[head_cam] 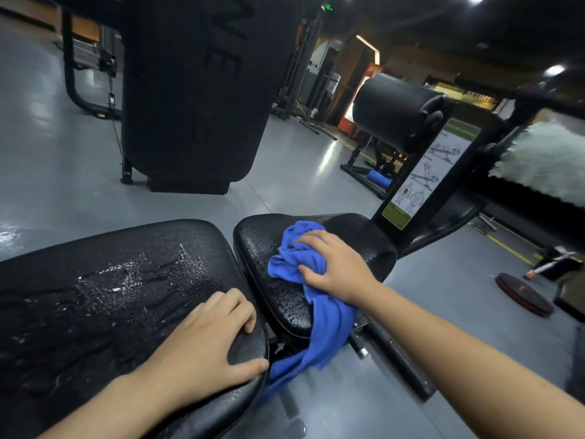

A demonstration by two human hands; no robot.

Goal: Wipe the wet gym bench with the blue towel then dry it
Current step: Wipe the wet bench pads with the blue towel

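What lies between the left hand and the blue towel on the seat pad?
In the head view, only the dark gap between the wet back pad and seat pad separates the left hand from the blue towel.

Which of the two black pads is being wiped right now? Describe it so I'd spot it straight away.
Start at the long backrest pad in the foreground, streaked with water, where the left hand rests. Just beyond its end sits the smaller seat pad, below the instruction placard. Only this one has the blue towel bunched on it under the right hand.
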